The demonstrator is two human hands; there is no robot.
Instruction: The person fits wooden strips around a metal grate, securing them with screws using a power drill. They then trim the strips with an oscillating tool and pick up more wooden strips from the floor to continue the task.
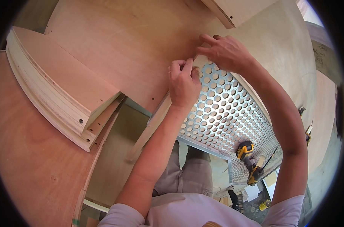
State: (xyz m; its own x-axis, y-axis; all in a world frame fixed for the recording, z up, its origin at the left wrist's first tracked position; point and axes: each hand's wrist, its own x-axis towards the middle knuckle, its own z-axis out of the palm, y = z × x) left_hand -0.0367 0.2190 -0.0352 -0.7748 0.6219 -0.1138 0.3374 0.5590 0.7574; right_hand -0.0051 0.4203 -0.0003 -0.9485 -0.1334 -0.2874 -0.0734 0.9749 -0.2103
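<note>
Both grips pinched together at perforated metal sheet (pixel 225 113) top edge, left hand (pixel 184 81), right hand (pixel 226 51), plywood panel (pixel 122 49) behind

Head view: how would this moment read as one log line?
left hand: pinching perforated metal sheet top edge | right hand: on same edge against plywood panel | cordless drill: lying on sheet

Plywood panel (pixel 115 41) is matt, smooth veneer with faint grain. The perforated sheet (pixel 225 117) looks like dull grey metal, punched full of round holes. Layered board edges (pixel 47 102) show pale raw plies, and the drill (pixel 249 160) has a glossy yellow plastic body.
</note>
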